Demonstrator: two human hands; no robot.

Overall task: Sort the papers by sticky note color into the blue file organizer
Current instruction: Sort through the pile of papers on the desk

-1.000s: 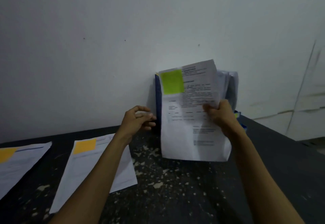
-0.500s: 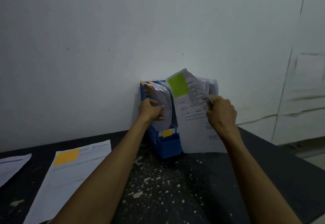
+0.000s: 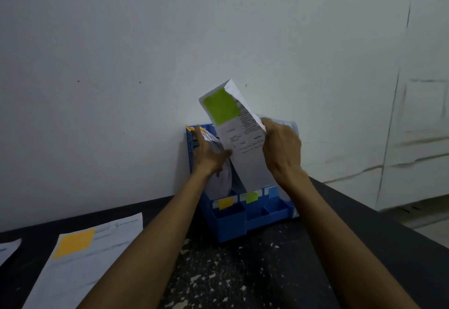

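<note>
My right hand (image 3: 281,150) grips the paper (image 3: 243,143), tilted top-left, its foot entering the organizer's (image 3: 233,223) middle slot below, while my left hand (image 3: 206,155) holds the stack (image 3: 222,177) aside.

Bare hands, left hand (image 3: 207,157) and right hand (image 3: 283,153), on slim bare forearms (image 3: 155,248)
</note>
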